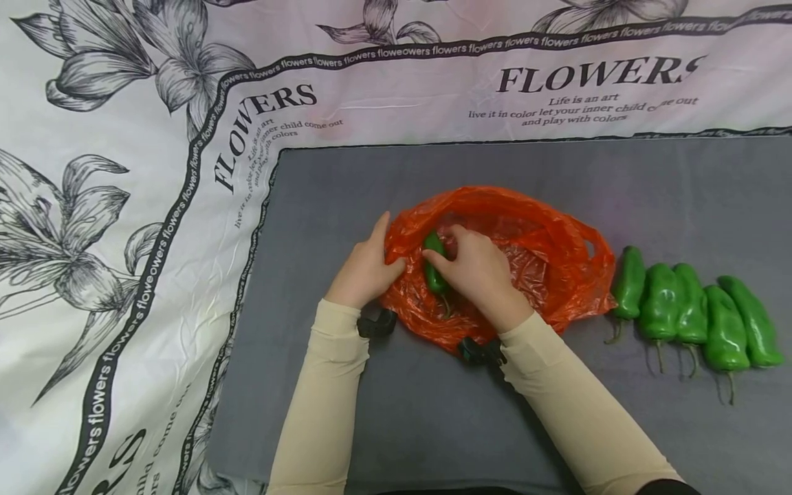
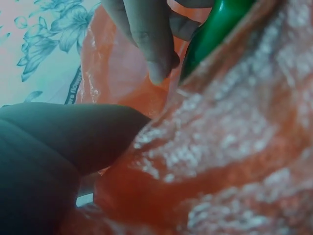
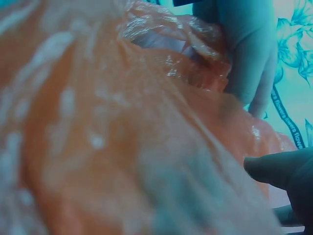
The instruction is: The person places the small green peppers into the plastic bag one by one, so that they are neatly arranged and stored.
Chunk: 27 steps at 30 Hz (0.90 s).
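Observation:
An orange-red plastic bag (image 1: 538, 234) lies with its mouth spread wide on the grey table. At its left edge, my left hand (image 1: 365, 268) grips the film between thumb and fingers. My right hand (image 1: 479, 271) reaches into the bag's mouth and holds a green pepper (image 1: 435, 265), thumb against the pepper's side. The pepper stands roughly upright in this view, stem toward me. In the left wrist view the glossy pepper (image 2: 215, 36) shows just past the bag's rim (image 2: 220, 73). Crumpled film (image 3: 98, 122) hides much of the right wrist view.
To the right of the bag, several green peppers (image 1: 662, 302) lie side by side in a row, stems toward me. A white cloth printed with flowers and lettering (image 1: 402, 103) borders the grey table surface (image 1: 421, 426) at the back and left.

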Each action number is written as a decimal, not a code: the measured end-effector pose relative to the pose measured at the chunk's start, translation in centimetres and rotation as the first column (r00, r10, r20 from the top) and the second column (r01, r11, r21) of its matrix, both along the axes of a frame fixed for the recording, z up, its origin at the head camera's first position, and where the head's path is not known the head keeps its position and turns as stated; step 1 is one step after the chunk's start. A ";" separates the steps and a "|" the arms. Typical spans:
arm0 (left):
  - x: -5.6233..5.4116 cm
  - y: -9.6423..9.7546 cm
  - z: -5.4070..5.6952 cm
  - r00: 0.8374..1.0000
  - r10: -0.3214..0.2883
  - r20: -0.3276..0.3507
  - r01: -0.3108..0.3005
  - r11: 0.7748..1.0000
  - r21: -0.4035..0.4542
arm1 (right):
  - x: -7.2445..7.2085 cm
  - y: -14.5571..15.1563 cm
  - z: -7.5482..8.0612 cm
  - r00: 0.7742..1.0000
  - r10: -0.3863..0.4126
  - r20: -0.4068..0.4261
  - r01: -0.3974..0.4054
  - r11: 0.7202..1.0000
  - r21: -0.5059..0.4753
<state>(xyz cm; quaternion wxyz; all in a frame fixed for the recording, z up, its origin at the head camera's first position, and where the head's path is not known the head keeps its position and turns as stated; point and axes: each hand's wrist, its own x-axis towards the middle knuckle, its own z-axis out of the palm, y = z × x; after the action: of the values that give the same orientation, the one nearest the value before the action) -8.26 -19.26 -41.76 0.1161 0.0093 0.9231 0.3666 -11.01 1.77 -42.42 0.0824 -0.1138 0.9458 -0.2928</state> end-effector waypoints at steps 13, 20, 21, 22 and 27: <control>0.0 0.1 -0.1 1.000 -0.003 -0.026 0.003 1.000 -0.011 | 1.0 2.0 2.1 0.999 -0.048 -0.005 0.048 0.997 -0.053; 0.1 0.1 0.0 1.000 0.013 -0.003 -0.013 1.000 0.000 | 1.5 3.4 3.6 0.994 -0.093 -0.054 0.089 0.993 -0.073; 0.1 0.1 0.0 1.000 0.015 -0.004 -0.015 1.000 0.002 | 1.5 3.6 3.7 0.993 -0.100 -0.061 0.096 0.992 -0.077; 0.1 0.1 0.0 1.000 0.016 -0.005 -0.016 1.000 0.005 | 1.6 3.9 3.9 0.992 -0.109 -0.069 0.103 0.991 -0.082; 0.1 0.1 0.1 1.000 0.010 -0.004 -0.010 1.000 0.011 | 1.9 5.3 4.7 0.984 -0.142 -0.104 0.131 0.986 -0.104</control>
<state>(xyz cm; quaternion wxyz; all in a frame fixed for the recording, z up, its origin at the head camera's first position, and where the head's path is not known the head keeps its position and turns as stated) -8.16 -19.15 -41.69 0.1125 0.0060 0.9212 0.3724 -9.07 7.06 -37.75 0.0036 -0.0685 0.9392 -0.3363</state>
